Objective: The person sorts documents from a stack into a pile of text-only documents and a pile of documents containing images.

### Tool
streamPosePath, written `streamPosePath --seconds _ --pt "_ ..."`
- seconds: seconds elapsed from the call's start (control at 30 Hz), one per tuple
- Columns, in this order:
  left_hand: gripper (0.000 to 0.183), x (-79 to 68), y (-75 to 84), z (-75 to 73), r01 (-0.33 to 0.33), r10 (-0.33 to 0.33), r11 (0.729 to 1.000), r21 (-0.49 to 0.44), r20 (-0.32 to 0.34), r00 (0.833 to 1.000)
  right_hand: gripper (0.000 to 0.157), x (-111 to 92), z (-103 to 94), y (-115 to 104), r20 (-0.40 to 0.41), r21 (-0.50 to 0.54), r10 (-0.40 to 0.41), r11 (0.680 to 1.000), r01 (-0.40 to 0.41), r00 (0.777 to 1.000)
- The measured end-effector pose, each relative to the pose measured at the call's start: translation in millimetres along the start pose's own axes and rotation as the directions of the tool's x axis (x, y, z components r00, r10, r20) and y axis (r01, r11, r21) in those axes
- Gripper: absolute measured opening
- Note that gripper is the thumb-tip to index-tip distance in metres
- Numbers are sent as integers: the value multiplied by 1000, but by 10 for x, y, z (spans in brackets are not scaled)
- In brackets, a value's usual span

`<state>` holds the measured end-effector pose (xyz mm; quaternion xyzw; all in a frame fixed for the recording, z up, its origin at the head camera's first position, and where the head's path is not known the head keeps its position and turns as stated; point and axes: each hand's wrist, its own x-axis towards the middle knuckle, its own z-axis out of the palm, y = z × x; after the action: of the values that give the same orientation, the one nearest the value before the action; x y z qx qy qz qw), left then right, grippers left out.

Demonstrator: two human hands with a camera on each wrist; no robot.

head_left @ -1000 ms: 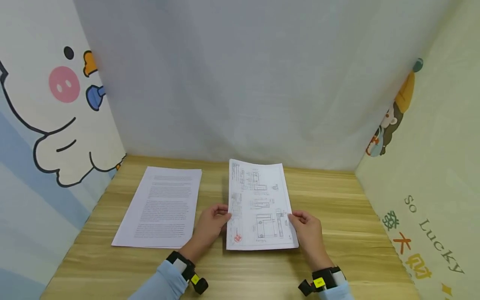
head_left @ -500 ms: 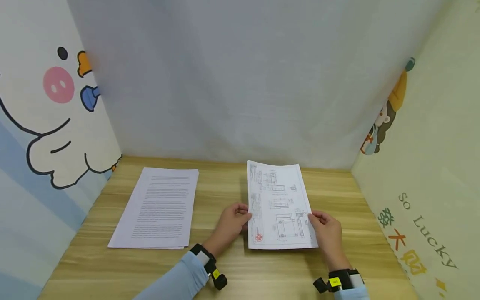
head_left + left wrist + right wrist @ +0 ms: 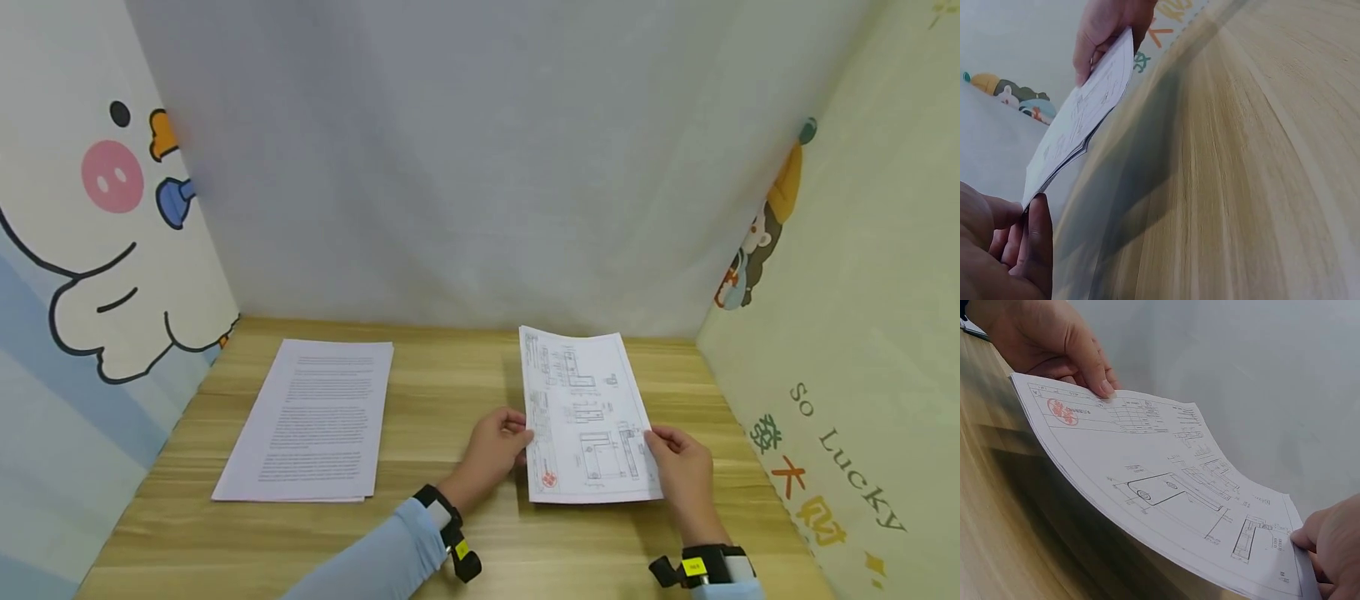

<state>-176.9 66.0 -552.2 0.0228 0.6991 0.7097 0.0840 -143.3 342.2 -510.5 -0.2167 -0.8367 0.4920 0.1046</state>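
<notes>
A thin stack of paper sheets, its top page printed with technical drawings and a red stamp, is held above the table by both hands. My left hand pinches its left edge between thumb and fingers. At the opposite edge my right hand grips it, thumb on top. In the left wrist view the sheets hang over their own shadow on the wood. The right wrist view shows the drawing page sagging between the hands, with several sheet edges along its near side.
Another stack of paper, covered in lines of text, lies at the left of the wooden table. A pale curtain closes off the back. Printed cartoon walls stand at left and right.
Both hands have carried the drawing sheets to the right, away from the text stack. The grip on the two side edges stays the same. The head view has shifted slightly.
</notes>
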Motion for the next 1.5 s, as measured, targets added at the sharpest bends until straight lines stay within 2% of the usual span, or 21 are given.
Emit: streamPosePath --seconds 0.17,0.4,0.6,0.73,0.87,0.97,1.17,1.33,1.5 --pt "18 19 18 57 -2 2 1000 27 -10 1000 38 39 -22 17 -2 3 4 1000 -4 1000" --pt "17 81 17 87 -21 22 986 167 -8 1000 34 102 46 105 0 -38 -34 999 34 999" --pt "19 91 14 98 -12 11 970 245 5 1000 32 151 108 166 -1 -80 -52 995 52 999" --pt "21 107 -10 85 -18 16 952 305 10 1000 30 180 143 183 23 -88 -56 994 58 998" --pt "19 128 -55 62 -44 39 918 393 21 999 28 208 169 207 26 -145 -79 986 82 997" --pt "19 141 -83 50 -80 79 879 470 22 997 26 223 185 241 16 -198 -119 973 120 993" --pt "27 137 -60 55 -78 104 809 582 -11 995 26 212 220 263 36 -313 -171 934 173 985" --pt "31 128 -42 68 -70 101 780 622 -15 995 26 214 233 286 53 -431 -211 877 212 976" --pt "33 113 -29 82 -56 85 776 628 -16 996 30 223 223 300 60 -501 -230 834 229 971"
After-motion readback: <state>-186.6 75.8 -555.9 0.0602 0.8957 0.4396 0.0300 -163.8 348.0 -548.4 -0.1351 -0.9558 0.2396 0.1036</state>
